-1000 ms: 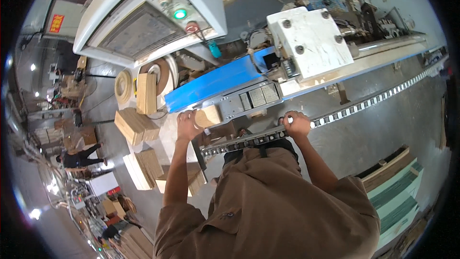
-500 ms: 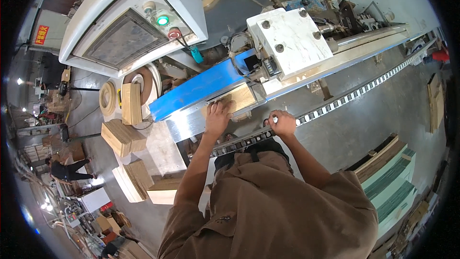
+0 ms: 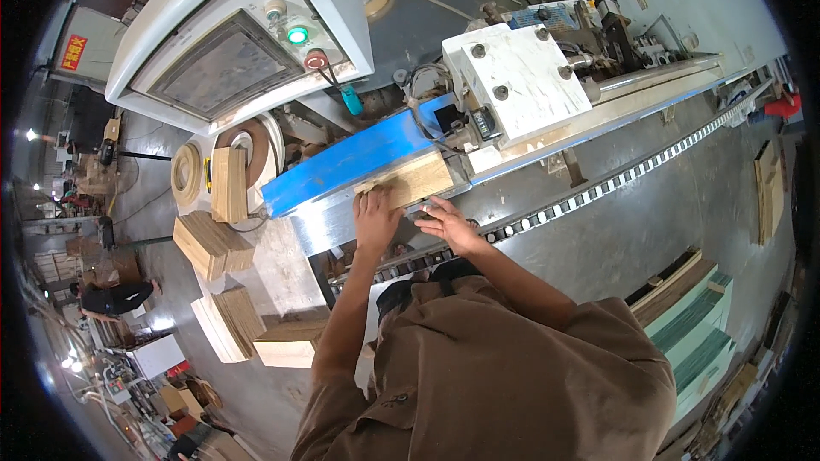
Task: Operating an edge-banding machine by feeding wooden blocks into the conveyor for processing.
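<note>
A narrow light wooden board (image 3: 424,176) lies on the metal table of the machine, along the blue guard (image 3: 359,154). My left hand (image 3: 376,220) is at the board's left part, its fingers bent over the top and the thumb side at the near edge. My right hand (image 3: 450,227) is just to the right, beside the near edge of the board, with its fingers apart and nothing in them. A small white band shows on one of its fingers. Whether its fingertips touch the board I cannot tell.
A control cabinet (image 3: 342,8) with a lit green lamp stands at the far left. The white machine head (image 3: 517,77) is to the right, and a roller rail (image 3: 581,196) runs in front. Stacked wooden strips (image 3: 213,243) sit on the left; boards (image 3: 683,316) lie at the right.
My right hand has let go of the roller rail and moved left to the board, its fingers opening. My left hand has shifted slightly left, toward the board's near edge.
</note>
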A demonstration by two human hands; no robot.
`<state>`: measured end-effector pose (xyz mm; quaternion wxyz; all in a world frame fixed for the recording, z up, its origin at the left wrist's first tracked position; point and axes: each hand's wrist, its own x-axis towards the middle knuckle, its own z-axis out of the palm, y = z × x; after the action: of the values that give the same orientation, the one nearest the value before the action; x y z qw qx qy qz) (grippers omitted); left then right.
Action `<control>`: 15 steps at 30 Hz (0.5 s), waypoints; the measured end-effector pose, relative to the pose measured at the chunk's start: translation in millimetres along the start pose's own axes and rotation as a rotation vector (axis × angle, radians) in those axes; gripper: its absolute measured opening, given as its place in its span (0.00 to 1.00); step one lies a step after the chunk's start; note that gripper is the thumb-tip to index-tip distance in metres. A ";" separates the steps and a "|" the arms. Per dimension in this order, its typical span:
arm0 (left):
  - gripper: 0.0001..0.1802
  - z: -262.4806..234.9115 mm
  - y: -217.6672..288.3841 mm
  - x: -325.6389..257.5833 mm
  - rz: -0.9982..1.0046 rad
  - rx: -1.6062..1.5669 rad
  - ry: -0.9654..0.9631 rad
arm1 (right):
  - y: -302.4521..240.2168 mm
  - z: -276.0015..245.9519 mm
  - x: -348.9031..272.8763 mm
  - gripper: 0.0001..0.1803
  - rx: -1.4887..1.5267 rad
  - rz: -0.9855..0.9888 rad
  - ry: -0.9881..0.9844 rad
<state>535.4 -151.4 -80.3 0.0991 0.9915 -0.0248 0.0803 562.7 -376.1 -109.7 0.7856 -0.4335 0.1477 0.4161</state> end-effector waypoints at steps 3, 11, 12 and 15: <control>0.34 -10.5 -11.8 -14.9 -0.027 0.039 0.032 | -5.6 12.4 -6.0 0.41 0.278 -0.002 -0.086; 0.39 -14.5 -34.9 -24.9 -0.158 0.151 -0.214 | -4.0 11.2 -7.7 0.44 0.528 0.028 -0.200; 0.39 -13.2 -32.7 -23.3 -0.154 0.117 -0.242 | -3.7 10.8 -6.9 0.45 0.556 0.039 -0.174; 0.41 -7.9 -26.2 -20.7 -0.150 0.082 -0.233 | -5.2 3.9 -7.2 0.44 0.616 0.052 -0.151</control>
<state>515.6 -123.5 -81.2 0.0608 0.9964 0.0412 -0.0419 561.9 -378.2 -100.3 0.8777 -0.1391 0.2193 0.4028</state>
